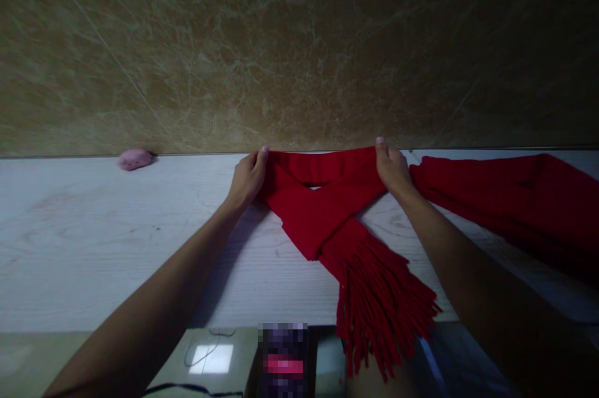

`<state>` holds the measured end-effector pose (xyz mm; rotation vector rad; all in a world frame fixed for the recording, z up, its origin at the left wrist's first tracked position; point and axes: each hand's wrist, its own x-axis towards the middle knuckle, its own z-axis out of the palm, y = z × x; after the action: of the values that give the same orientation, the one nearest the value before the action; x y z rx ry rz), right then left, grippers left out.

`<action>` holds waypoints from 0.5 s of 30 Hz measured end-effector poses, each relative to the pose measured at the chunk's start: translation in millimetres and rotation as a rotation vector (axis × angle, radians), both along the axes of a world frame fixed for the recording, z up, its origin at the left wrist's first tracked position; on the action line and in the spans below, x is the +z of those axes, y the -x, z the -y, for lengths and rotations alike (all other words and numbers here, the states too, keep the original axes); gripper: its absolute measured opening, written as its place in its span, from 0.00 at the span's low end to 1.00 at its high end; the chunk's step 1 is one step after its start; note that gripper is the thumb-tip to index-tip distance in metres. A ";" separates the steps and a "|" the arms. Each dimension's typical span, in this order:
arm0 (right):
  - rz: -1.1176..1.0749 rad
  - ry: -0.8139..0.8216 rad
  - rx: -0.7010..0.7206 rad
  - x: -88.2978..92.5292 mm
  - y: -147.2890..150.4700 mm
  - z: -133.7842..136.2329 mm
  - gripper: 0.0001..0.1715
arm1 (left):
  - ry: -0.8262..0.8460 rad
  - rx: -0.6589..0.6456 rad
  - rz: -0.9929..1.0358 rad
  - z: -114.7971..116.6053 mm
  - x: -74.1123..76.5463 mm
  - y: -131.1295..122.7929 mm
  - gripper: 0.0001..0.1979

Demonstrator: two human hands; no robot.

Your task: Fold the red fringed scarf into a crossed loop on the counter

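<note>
A red fringed scarf [322,217] lies looped and crossed over itself on the pale table, its tassels hanging past the front edge. My left hand [250,176] grips the loop's left bend, thumb on top. At the right bend, my right hand [392,167] holds the cloth the same way, with its fingers mostly hidden beneath. Between the two hands the back of the loop runs along the wall side. More red cloth [505,189] spreads out to the right of my right hand; whether it joins the scarf I cannot tell.
A small pink object [135,160] sits at the back left against the brown marbled wall [290,48]. The white wood-grain table [116,248] ends at a front edge, below which tiled floor and a dark cable [191,389] show.
</note>
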<state>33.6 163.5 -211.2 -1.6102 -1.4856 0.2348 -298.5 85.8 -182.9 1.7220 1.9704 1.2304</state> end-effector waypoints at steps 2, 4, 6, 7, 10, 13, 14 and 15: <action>0.013 0.022 -0.013 -2.2 -0.6 -1.3 0.45 | 0.041 0.003 -0.023 -0.8 -1.0 1.6 0.25; 0.035 0.063 -0.038 -2.6 -1.2 -1.7 0.46 | 0.086 0.015 -0.062 -1.7 -1.1 3.0 0.25; 0.071 0.106 -0.041 -1.7 -1.8 -1.2 0.45 | 0.121 0.029 -0.103 -2.4 0.1 3.8 0.26; 0.092 0.118 -0.034 -1.0 -2.1 -0.7 0.43 | 0.137 0.035 -0.124 -2.6 1.1 3.9 0.26; 0.147 0.103 0.001 0.3 -3.0 0.9 0.36 | 0.176 0.045 -0.176 -2.9 4.5 3.0 0.25; 0.160 0.063 0.024 1.1 -3.2 1.9 0.31 | 0.195 0.052 -0.193 -2.6 6.4 1.9 0.24; 0.159 0.057 0.032 1.5 -3.0 2.0 0.30 | 0.199 0.052 -0.196 -2.4 6.6 1.7 0.24; 0.158 0.058 0.037 2.1 -2.6 2.1 0.28 | 0.202 0.052 -0.201 -2.3 6.5 1.7 0.24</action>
<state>36.2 161.4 -209.1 -1.6808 -1.6437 0.1760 -300.2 88.1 -176.4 1.7603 2.1799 0.8662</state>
